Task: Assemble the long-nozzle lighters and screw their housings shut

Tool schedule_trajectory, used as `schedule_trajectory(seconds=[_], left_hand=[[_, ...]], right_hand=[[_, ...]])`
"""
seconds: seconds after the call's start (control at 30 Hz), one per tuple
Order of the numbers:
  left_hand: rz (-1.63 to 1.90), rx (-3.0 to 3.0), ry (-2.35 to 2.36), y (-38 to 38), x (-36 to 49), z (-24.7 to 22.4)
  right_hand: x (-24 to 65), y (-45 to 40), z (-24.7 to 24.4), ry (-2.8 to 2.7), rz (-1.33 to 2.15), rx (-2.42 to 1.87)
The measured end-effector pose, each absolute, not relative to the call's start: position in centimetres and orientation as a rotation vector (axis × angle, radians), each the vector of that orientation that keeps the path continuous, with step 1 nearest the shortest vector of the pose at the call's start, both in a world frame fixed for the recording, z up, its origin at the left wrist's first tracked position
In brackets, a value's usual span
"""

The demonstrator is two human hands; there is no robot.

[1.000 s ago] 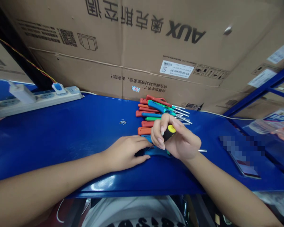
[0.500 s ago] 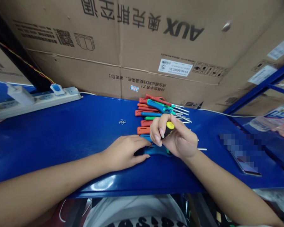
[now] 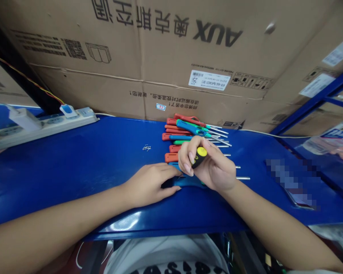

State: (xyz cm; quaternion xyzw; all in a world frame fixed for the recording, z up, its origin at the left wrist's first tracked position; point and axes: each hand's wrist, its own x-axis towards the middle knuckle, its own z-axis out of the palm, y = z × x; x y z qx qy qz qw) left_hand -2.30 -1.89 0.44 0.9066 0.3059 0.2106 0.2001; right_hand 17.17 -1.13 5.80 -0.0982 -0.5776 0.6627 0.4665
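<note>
My right hand is closed around a screwdriver with a black and yellow handle, its thin shaft slanting down to a blue lighter. That long-nosed lighter lies flat near the front of the table, its metal tube pointing right. My left hand grips the lighter's handle end between thumb and fingers. Just beyond, several more long-nosed lighters in red, blue, green and orange lie in a row, some stacked. Part of the blue lighter is hidden under my right hand.
A small pile of screws lies on the blue table. At the left is a power strip with plugs. A phone-like device, partly blurred, rests at the right. A large cardboard box stands along the back.
The screwdriver handle has tilted slightly and shifted a little left with my right hand. My left hand stays on the blue lighter. The camera view has shifted slightly.
</note>
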Motion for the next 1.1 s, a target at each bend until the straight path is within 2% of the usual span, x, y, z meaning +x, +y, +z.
schedule_trajectory(seconds=[1.1], left_hand=[[0.653, 2.549, 0.81, -1.82, -2.29, 0.33]], right_hand=[[17.55, -1.17, 5.71, -1.466, 1.666, -0.051]])
